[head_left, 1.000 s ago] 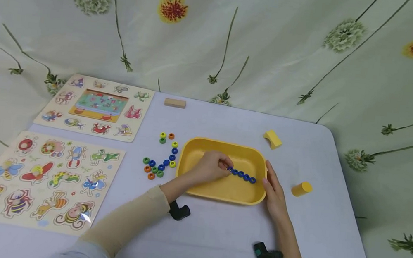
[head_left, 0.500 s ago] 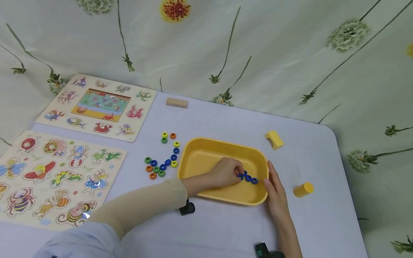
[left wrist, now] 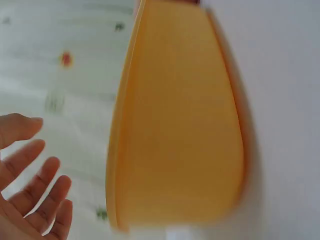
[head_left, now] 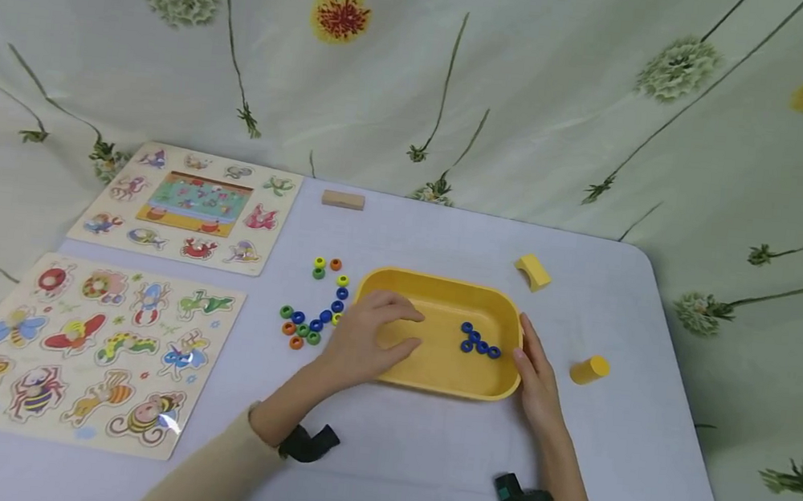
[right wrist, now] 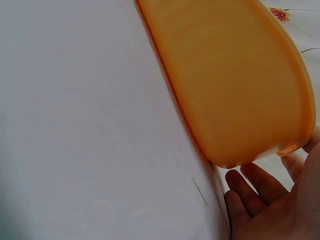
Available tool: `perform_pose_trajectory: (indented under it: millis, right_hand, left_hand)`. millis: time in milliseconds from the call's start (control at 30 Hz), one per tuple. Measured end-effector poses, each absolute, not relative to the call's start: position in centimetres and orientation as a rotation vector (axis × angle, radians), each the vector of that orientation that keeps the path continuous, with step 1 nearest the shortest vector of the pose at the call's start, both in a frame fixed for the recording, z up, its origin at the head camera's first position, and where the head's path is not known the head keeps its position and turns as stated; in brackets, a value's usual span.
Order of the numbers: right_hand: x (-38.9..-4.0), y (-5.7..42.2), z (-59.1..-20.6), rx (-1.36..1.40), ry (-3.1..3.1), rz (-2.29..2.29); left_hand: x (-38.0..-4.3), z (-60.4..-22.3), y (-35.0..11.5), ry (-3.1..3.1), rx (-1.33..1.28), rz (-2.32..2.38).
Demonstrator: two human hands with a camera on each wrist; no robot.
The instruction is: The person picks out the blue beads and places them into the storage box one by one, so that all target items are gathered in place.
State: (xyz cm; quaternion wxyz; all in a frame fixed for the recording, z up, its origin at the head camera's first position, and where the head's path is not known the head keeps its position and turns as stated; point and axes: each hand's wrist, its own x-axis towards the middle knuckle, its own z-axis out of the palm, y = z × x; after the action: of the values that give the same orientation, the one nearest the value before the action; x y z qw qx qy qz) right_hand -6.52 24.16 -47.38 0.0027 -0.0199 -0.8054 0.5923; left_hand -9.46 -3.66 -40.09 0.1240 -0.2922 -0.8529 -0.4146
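Note:
My left hand [head_left: 365, 340] hovers over the left end of the yellow tray [head_left: 432, 382], thumb and fingers spread apart with nothing between them; the left wrist view also shows its spread fingers [left wrist: 47, 192] beside the tray wall. Inside the tray, toward its right side, lie several small blue beads [head_left: 474, 336] in a loose cluster. At the tray's right end rests my right hand [head_left: 539, 385], its relaxed fingers along the outer wall. In the right wrist view, those fingers [right wrist: 262, 185] lie close beneath the tray's corner.
Left of the tray lie several loose beads [head_left: 314, 325] in blue, green, orange and yellow. Two picture puzzle boards [head_left: 266, 262] occupy the table's left. A wooden block [head_left: 343, 200], a yellow arch block [head_left: 533, 272] and a yellow cylinder [head_left: 589, 369] stand around the tray.
My left hand moved right among the blue beads, then let go and drew back left with its fingers spread. The row of blue beads is now a looser cluster. My right hand stayed put.

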Motion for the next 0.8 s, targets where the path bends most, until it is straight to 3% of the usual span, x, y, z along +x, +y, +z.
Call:
perform_pose_trajectory:
  millis: [200, 400, 567, 800]
  right_hand:
    - [-6.4, 24.2, -46.8, -0.061, -2.525, 1.867]
    - [-5.9, 23.1, -45.3, -0.092, -2.523, 1.88]
    - [-5.8, 22.9, -45.2, -0.087, -2.522, 1.879]
    - [-5.9, 22.8, -45.2, -0.094, -2.53, 1.864]
  left_hand:
    - [-10.7, -41.5, -10.1, -2.344, -0.553, -1.427]
    - [-11.2, -43.3, -13.3, -2.444, -0.288, -1.578]
    - [-12.1, -47.2, -14.8, -2.539, -0.222, -1.67]
    - [-12.2, -48.2, -14.7, -2.668, -0.247, -1.505]
